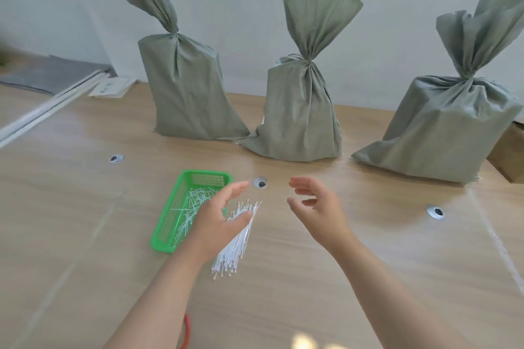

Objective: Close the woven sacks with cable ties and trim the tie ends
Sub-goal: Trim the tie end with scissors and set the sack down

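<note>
Three grey-green woven sacks stand upright at the back of the wooden table: the left sack [187,88], the middle sack [300,110] and the right sack [450,127]. Each has its neck cinched and its top flaring above. A bundle of white cable ties [238,244] lies on the table near the front. My left hand [218,218] hovers over the bundle's upper end, fingers apart, holding nothing. My right hand [317,207] is open in the air to the right of it, palm facing left. A green plastic tray [175,224] beside the bundle holds cut tie ends.
Round metal grommet holes [260,182] dot the tabletop. Flat grey sheets and white strips [56,85] lie at the far left. A cardboard box edge [507,156] shows at the right behind the right sack. A red object [187,329] peeks out under my left forearm.
</note>
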Demonstrator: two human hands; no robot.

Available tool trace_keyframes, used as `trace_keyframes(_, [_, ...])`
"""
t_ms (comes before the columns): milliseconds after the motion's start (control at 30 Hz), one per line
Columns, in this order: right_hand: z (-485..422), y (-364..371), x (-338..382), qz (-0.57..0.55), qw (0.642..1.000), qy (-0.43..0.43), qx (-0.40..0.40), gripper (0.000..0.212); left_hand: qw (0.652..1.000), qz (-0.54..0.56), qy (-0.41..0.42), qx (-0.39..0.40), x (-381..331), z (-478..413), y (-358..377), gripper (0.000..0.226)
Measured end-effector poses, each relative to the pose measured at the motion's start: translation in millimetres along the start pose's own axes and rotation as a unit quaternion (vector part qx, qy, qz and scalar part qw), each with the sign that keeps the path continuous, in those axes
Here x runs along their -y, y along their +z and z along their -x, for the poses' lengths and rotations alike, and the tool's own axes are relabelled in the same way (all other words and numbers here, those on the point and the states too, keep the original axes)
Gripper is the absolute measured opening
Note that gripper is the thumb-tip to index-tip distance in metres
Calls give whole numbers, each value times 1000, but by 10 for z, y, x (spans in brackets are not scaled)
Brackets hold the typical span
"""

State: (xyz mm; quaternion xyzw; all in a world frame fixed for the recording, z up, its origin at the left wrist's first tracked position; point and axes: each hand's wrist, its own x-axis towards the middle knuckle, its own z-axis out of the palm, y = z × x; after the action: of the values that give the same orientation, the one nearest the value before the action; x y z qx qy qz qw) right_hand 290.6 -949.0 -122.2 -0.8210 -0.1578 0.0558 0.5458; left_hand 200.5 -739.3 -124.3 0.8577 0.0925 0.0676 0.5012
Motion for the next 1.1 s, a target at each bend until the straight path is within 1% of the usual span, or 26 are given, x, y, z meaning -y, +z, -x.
trace_keyframes(200, [-393,750,93,33,999,18,10,34,999,0,-24,23,665,-322,-586,54])
trace_keyframes(333, [-718,1246,-6,89,995,44,10,35,998,0,-26,50,1136,-620,-968,52])
trace_keyframes(433, [-950,1475,-121,132,989,57,16,37,997,-5,-24,71,1380,-796,-1112,49])
trace_keyframes(667, [-1525,1696,-567,209,973,86,38,40,993,7,-54,105,1788,-1103,-1045,47])
trace_keyframes(933, [-2187,1879,-1128,315,937,88,121,41,991,34,-95,93,2086,-1334,-892,41])
trace_keyframes(1100, [-2491,1989,-1434,357,916,85,163,44,990,37,-108,79,2298,-1485,-860,38])
